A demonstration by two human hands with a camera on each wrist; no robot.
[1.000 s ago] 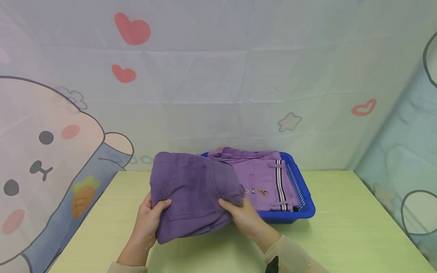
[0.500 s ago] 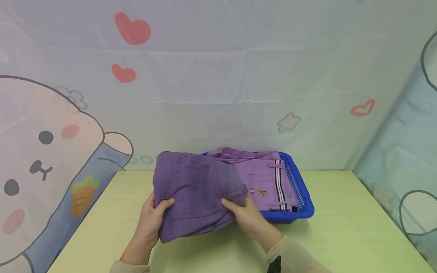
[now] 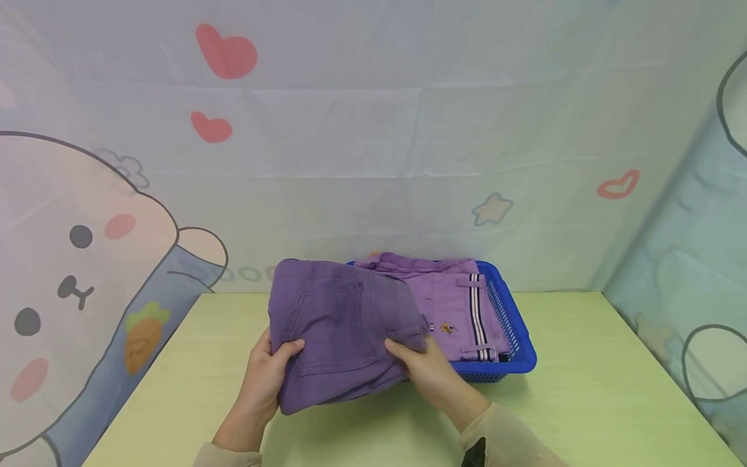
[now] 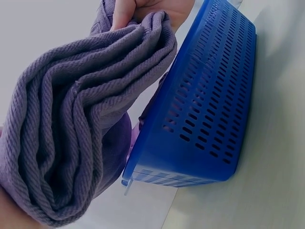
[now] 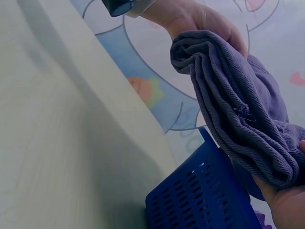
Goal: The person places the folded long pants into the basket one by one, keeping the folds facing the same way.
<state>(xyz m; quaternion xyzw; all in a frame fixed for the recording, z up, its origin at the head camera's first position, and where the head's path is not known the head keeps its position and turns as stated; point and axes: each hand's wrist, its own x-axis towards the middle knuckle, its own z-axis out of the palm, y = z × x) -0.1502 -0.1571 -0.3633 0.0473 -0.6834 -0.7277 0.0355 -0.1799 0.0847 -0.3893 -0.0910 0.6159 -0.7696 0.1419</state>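
Observation:
A folded pair of dark purple jeans [image 3: 332, 324], a back pocket facing up, is held between both hands. My left hand [image 3: 262, 379] grips its left edge, thumb on top. At the right edge my right hand [image 3: 434, 373] pinches it, thumb on top and fingers hidden underneath. In the left wrist view the stacked fabric layers of the jeans [image 4: 86, 114] show end-on, beside the basket. From the right wrist, the jeans [image 5: 238, 109] appear raised above the table. Behind them, lighter purple trousers [image 3: 449, 298] with a striped band lie folded in a blue basket [image 3: 519, 337].
The basket stands on a pale yellow-green table [image 3: 583, 376], near its back edge. A cloth backdrop [image 3: 350, 130] printed with hearts and a cartoon animal hangs behind the table. Another purple garment [image 3: 403, 263] lies at the back of the basket.
Both hands and the jeans have shifted slightly to the right, covering a bit more of the trousers in the basket. The grip looks the same.

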